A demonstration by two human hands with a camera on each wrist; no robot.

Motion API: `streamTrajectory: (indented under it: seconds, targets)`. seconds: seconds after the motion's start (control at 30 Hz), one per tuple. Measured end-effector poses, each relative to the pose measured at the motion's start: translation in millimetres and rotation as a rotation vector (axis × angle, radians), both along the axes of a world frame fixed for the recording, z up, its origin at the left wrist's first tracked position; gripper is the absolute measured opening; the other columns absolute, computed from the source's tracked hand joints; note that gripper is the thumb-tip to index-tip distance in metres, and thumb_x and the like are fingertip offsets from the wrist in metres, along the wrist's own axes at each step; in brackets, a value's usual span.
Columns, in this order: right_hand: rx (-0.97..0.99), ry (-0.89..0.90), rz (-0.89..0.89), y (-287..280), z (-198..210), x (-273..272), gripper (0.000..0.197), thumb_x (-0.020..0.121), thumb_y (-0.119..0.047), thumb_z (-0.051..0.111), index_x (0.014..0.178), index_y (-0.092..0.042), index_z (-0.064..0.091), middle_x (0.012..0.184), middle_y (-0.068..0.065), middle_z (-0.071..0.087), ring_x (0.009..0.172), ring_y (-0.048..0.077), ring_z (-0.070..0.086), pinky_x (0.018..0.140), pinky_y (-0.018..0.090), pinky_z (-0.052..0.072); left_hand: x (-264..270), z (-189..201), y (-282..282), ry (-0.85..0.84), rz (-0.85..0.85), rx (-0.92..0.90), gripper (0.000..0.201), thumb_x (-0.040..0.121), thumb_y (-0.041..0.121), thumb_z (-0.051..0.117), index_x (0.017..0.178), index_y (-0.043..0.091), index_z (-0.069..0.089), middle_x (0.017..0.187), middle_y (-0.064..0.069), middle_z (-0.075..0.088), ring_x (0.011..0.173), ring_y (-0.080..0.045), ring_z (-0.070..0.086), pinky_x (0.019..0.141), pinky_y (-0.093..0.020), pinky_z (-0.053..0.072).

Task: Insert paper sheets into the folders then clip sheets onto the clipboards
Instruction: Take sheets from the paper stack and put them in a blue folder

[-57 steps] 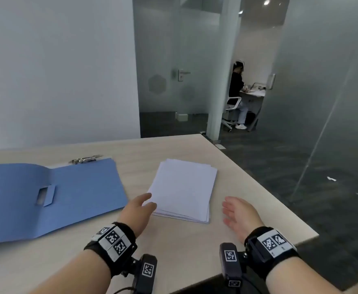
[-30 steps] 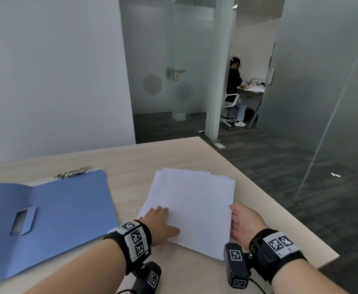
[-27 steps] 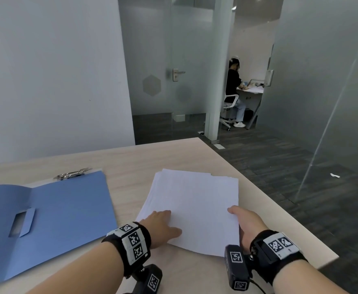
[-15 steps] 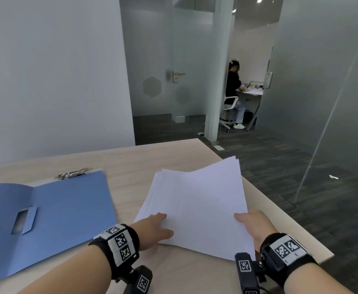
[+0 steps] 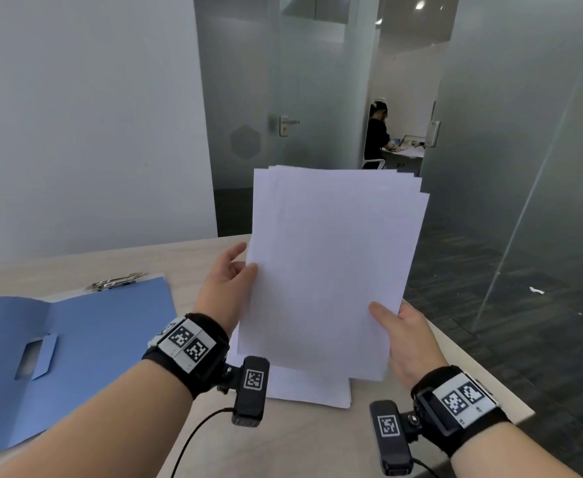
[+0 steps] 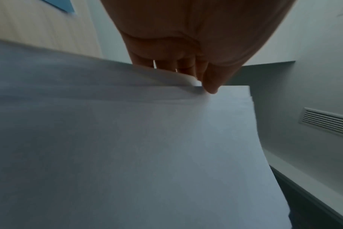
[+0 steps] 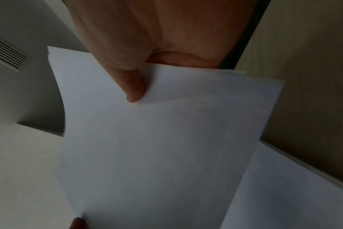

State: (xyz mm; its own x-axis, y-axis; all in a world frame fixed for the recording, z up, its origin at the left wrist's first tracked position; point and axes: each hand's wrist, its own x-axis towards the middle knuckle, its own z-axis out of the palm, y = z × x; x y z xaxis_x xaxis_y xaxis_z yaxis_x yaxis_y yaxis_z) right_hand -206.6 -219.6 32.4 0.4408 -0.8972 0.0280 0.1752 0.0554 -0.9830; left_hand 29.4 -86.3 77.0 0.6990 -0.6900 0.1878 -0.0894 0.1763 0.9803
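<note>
I hold a bundle of white paper sheets (image 5: 331, 270) upright above the wooden table (image 5: 317, 443). My left hand (image 5: 240, 267) pinches its left edge, with the thumb (image 6: 211, 82) on the front and the fingers behind. My right hand (image 5: 386, 319) pinches the lower right edge, its thumb (image 7: 133, 86) pressed on the front of the sheets (image 7: 157, 147). A thinner stack of paper (image 5: 310, 391) lies flat on the table below the bundle. An open blue folder (image 5: 93, 339) lies to the left. A metal clip (image 5: 117, 281) of a clipboard peeks out behind the folder.
The table's right edge (image 5: 473, 360) runs close beside my right wrist, with dark floor beyond it. A white wall stands behind the table, and glass partitions are at the back and right. A person (image 5: 378, 136) sits at a desk in the far room.
Both hands have lifted part of the stack off the table and tilted it upright. Half a second ago only its right edge was raised and my left hand lay flat on it.
</note>
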Motion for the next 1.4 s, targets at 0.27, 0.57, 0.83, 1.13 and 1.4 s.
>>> streamTrajectory:
  seconds: [0.27, 0.57, 0.83, 1.13, 1.4]
  targets:
    - [0.017, 0.031, 0.049, 5.9, -24.7, -6.2, 0.022, 0.098, -0.007, 0.059, 0.116, -0.008, 0.072, 0.11, 0.011, 0.079, 0.104, 0.031, 0.074, 0.084, 0.039, 0.057, -9.1, -29.6, 11.3, 0.216, -0.111, -0.083, 0.049, 0.09, -0.002, 0.059, 0.132, 0.022, 0.053, 0.097, -0.006, 0.073, 0.091, -0.024, 0.069, 0.086, -0.042, 0.052]
    - [0.017, 0.117, 0.123, 4.3, -23.0, -2.9, 0.018, 0.096, -0.009, 0.062, 0.111, -0.01, 0.073, 0.105, 0.009, 0.08, 0.094, 0.026, 0.076, 0.076, 0.036, 0.058, -18.9, -32.9, 11.1, -0.028, -0.166, 0.081, 0.044, 0.084, 0.011, 0.06, 0.126, 0.027, 0.056, 0.116, 0.008, 0.072, 0.105, -0.015, 0.069, 0.092, -0.037, 0.054]
    - [0.184, 0.366, 0.213, 4.7, -31.3, 7.7, 0.029, 0.094, 0.007, 0.045, 0.104, -0.002, 0.07, 0.09, 0.017, 0.078, 0.086, 0.037, 0.072, 0.076, 0.042, 0.058, -13.5, -45.3, 10.5, -0.048, -0.149, 0.64, 0.033, 0.084, 0.012, 0.05, 0.115, 0.023, 0.056, 0.105, -0.011, 0.071, 0.092, -0.034, 0.071, 0.081, -0.057, 0.058]
    - [-0.067, 0.044, 0.115, 8.5, 6.2, 9.5, 0.03, 0.096, 0.002, 0.05, 0.107, -0.014, 0.072, 0.104, 0.006, 0.079, 0.094, 0.023, 0.073, 0.076, 0.035, 0.055, -13.9, -6.0, 12.1, -0.107, -0.032, 0.06, 0.03, 0.092, 0.007, 0.056, 0.103, 0.033, 0.067, 0.101, 0.007, 0.077, 0.092, -0.013, 0.072, 0.084, -0.034, 0.057]
    - [-0.124, 0.019, 0.155, 18.9, 7.8, 12.7, 0.024, 0.097, -0.005, 0.057, 0.111, -0.014, 0.073, 0.109, 0.005, 0.079, 0.098, 0.019, 0.075, 0.077, 0.029, 0.055, -22.9, -15.3, 18.2, -0.064, -0.048, -0.019, 0.028, 0.096, 0.015, 0.057, 0.122, 0.024, 0.06, 0.111, 0.008, 0.074, 0.1, -0.01, 0.071, 0.086, -0.031, 0.055]
